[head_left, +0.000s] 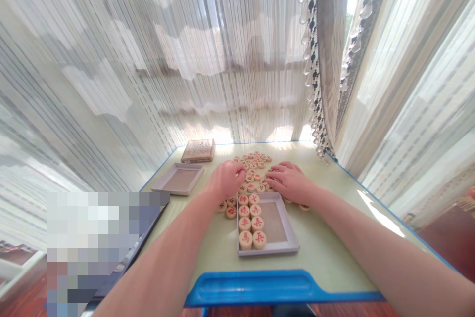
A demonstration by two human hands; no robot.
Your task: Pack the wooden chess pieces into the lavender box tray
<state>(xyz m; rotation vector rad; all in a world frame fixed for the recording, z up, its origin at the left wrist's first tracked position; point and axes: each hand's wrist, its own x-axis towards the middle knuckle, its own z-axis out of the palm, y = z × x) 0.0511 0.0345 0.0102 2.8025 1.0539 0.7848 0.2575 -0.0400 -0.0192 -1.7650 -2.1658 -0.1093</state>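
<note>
Our left hand [225,179] is in at the loose pieces [257,177] on the desk [330,252], fingers curled, and we can't tell whether they pinch one! Our right hand [291,181] spreads its fingers slightly over the pile's right side. Eight red-marked pieces [257,223] line the tray's [272,225] left half.

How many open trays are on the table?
2: the near tray, with eight red-marked pieces in it, and the left tray, just in front of the printed box.
</note>
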